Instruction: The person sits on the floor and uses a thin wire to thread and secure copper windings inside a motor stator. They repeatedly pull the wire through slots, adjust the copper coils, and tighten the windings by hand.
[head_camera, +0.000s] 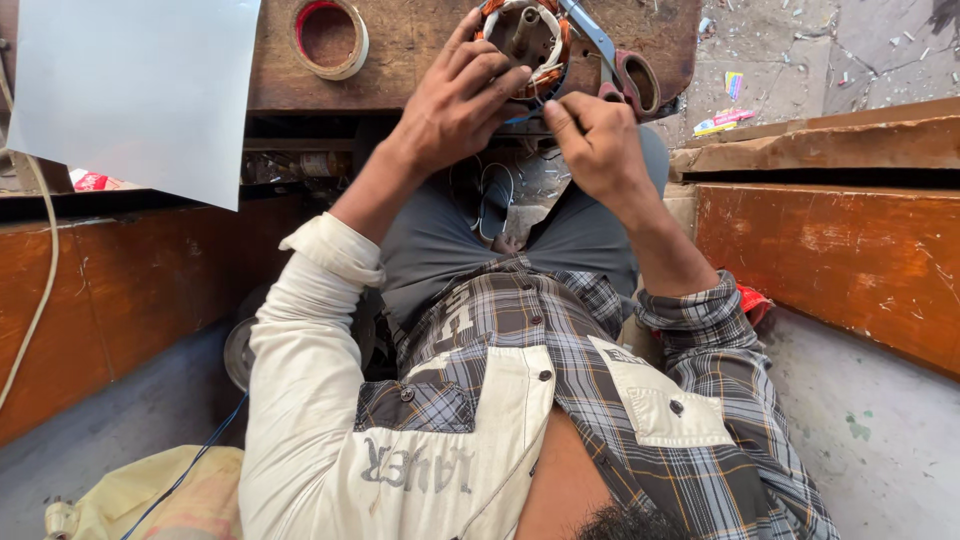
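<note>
Left hand gripped the motor coil directly ahead; right hand, nearer the body, pinched a wire.

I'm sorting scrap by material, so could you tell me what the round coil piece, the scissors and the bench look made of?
The coil piece looks like reddish-orange copper wire wound around a grey metal core, bound with white cord. The scissors show dull grey metal blades and reddish handles, probably plastic. The bench looks like worn, scratched brown wood.
</note>
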